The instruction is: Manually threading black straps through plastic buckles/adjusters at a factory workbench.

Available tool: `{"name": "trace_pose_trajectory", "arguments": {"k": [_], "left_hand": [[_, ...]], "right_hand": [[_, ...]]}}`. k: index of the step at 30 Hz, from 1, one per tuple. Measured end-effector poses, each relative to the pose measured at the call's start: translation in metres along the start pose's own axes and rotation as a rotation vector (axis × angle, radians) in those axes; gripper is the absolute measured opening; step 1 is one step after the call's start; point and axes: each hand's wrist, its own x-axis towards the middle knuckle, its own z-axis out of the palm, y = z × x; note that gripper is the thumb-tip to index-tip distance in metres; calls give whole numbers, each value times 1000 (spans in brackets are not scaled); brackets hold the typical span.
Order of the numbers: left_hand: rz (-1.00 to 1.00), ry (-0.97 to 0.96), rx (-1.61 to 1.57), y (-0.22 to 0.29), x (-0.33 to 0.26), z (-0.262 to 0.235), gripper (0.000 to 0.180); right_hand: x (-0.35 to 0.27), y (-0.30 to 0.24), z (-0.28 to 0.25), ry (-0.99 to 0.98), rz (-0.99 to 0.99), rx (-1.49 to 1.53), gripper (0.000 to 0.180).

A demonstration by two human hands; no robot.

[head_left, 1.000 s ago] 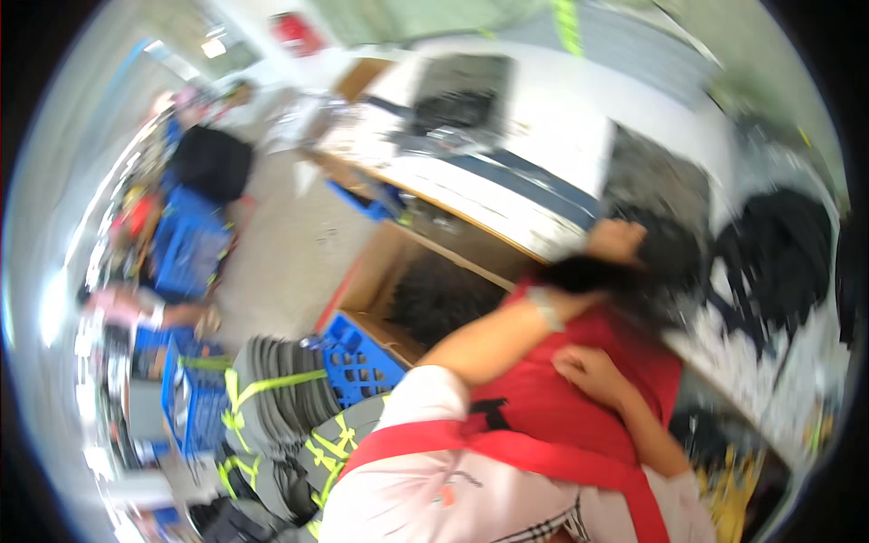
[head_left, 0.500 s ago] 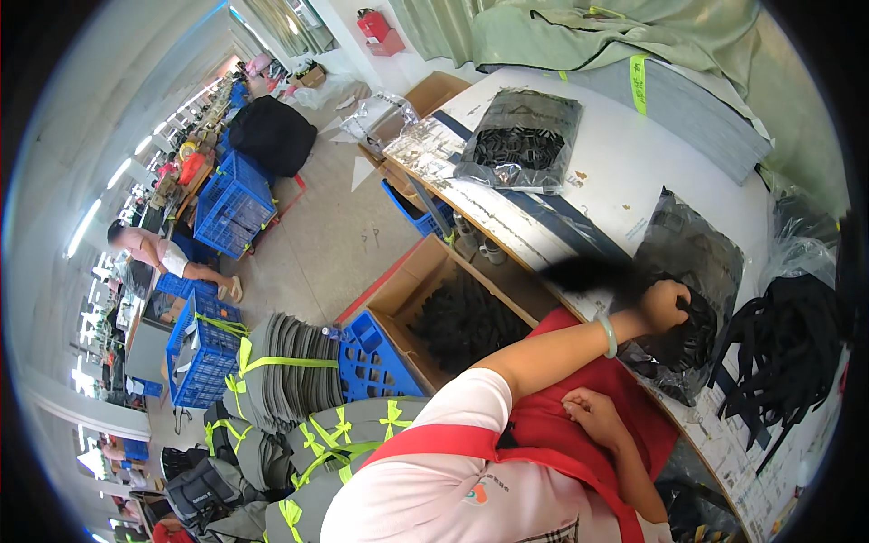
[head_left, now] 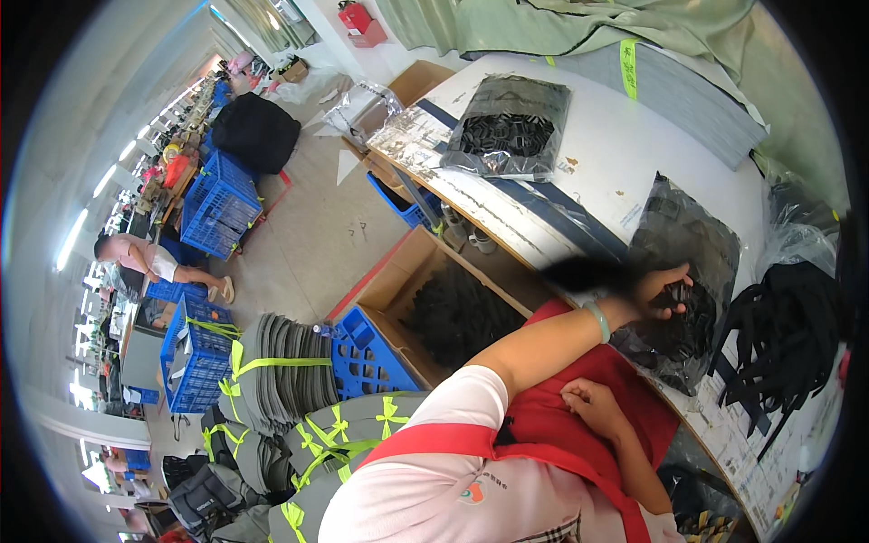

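Note:
My left hand (head_left: 665,291), with a pale bracelet at the wrist, reaches over a clear plastic bag (head_left: 683,226) of small black plastic buckles on the white table. Its fingers are spread at the bag's heap of black pieces, with nothing plainly held. Beside that wrist a dark blurred shape (head_left: 588,273) cannot be made out. Close to my body, over the red apron (head_left: 579,362), my right hand (head_left: 595,407) is loosely curled, with nothing seen in it. A second bag of black buckles (head_left: 510,127) lies farther back on the table.
Black straps (head_left: 783,326) hang in a bundle at the table's right. A cardboard box (head_left: 398,271) of black pieces stands left of the table, beside a blue crate (head_left: 367,362) and stacked grey panels (head_left: 285,366). Another person (head_left: 136,253) is at the far left.
My left hand has gone from curled to spread fingers at the same bag. The right hand stays where it was. The view has shifted slightly.

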Motion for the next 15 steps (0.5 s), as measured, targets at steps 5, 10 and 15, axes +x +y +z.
{"name": "trace_pose_trajectory", "arguments": {"k": [5, 10, 15], "left_hand": [[53, -47, -99, -6, -5, 3, 26], [123, 73, 112, -14, -47, 20, 19], [213, 226, 427, -54, -107, 25, 15]], "right_hand": [[-6, -18, -8, 63, -32, 55, 10], [-27, -53, -34, 596, -250, 260, 11], [-39, -51, -58, 595, -199, 476, 17]]}}
